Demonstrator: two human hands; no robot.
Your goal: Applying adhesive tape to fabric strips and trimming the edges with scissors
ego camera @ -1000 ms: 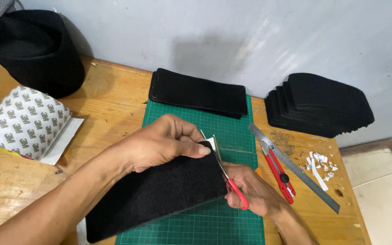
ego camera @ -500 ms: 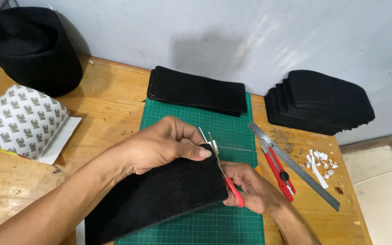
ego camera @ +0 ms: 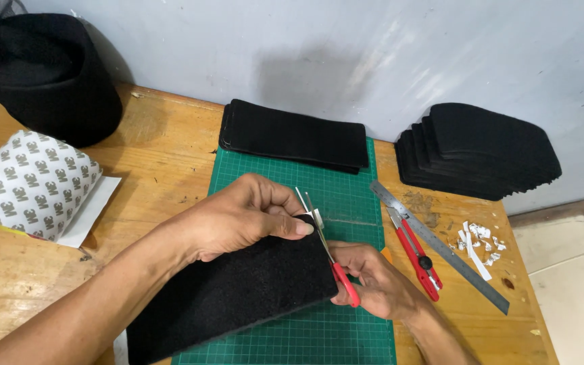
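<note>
Now the left hand pinches the top corner of the black felt panel, thumb pressed flat beside a white paper tab. Just beyond those fingertips, the right hand grips the red-handled scissors, whose blades have closed further on the tab than a moment ago, so the trim is progressing. Right of it lie a red utility knife and steel ruler.
</note>
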